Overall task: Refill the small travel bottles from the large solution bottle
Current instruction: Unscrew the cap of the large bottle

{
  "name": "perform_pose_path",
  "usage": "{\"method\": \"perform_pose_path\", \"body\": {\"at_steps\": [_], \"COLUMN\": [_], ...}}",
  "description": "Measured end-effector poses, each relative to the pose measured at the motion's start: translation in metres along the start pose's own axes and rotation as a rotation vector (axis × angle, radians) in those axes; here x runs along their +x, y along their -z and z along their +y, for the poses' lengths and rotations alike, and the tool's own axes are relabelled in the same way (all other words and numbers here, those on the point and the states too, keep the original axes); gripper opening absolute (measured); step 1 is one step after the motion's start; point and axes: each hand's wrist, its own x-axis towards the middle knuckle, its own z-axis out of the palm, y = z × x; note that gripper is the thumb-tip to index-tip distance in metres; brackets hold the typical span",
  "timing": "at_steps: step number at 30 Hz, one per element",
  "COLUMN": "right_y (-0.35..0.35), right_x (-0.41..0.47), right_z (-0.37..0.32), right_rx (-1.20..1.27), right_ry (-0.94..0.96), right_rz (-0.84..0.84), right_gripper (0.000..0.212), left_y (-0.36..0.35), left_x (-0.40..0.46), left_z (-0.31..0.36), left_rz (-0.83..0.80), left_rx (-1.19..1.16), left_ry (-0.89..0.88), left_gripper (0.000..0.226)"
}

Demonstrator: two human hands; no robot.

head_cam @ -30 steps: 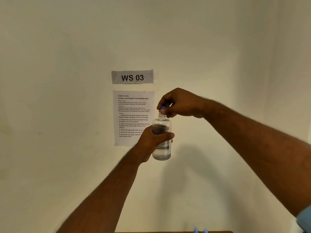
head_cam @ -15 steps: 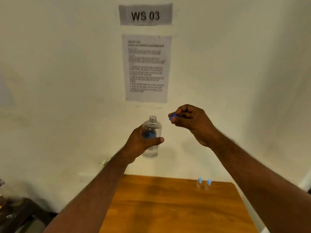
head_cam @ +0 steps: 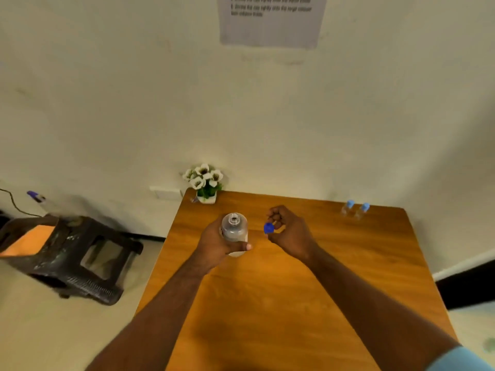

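Observation:
My left hand (head_cam: 217, 243) grips the large clear solution bottle (head_cam: 234, 228) upright above the wooden table (head_cam: 348, 277); its neck is uncapped. My right hand (head_cam: 288, 230), just to the right of the bottle, pinches the bottle's blue cap (head_cam: 268, 227) between thumb and fingers. Two small travel bottles (head_cam: 355, 209) with light blue caps stand side by side at the table's far right, near the wall.
A small white pot of white flowers (head_cam: 205, 183) sits at the table's far left corner. A dark plastic stool (head_cam: 67, 253) stands on the floor to the left, with a bottle (head_cam: 45, 203) on it. A printed sheet (head_cam: 270, 20) hangs on the wall.
The cap has come off the large bottle and is in my right hand. Both hands have come down from the wall sheet to just above the table, and the view has tilted down.

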Motion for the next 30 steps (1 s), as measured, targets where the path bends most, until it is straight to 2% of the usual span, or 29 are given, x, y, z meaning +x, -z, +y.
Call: {"method": "perform_pose_path", "body": {"at_steps": [5,8,11,14,18,27,30], "right_y": [-0.080,-0.116,-0.144,-0.160,-0.172,-0.189,-0.189], "right_x": [-0.005,-0.004,-0.001,0.001,0.005,0.005,0.004], "right_z": [0.043,0.061,0.076,0.087,0.096,0.104,0.103], "right_rx": [-0.027,-0.035,-0.050,-0.103,-0.163,-0.234,-0.245], "right_ry": [-0.099,-0.169,-0.230,-0.283,-0.336,-0.347,-0.335], "right_rz": [-0.044,-0.043,-0.021,-0.013,-0.022,-0.015,-0.042], "right_gripper": [0.050,0.049,0.049,0.049,0.048,0.049,0.058], "left_y": [0.002,0.002,0.003,0.006,0.012,0.012,0.015], "left_x": [0.008,0.011,0.012,0.014,0.017,0.022,0.022], "left_z": [-0.052,-0.078,-0.102,-0.119,-0.137,-0.149,-0.151], "left_rz": [0.018,0.016,0.007,0.000,-0.001,-0.030,-0.059], "left_rx": [0.027,0.020,-0.006,-0.033,0.040,0.089,0.098], "left_ry": [0.061,0.090,0.125,0.150,0.143,0.108,0.112], "left_gripper": [0.077,0.082,0.076,0.076,0.083,0.087,0.095]}}
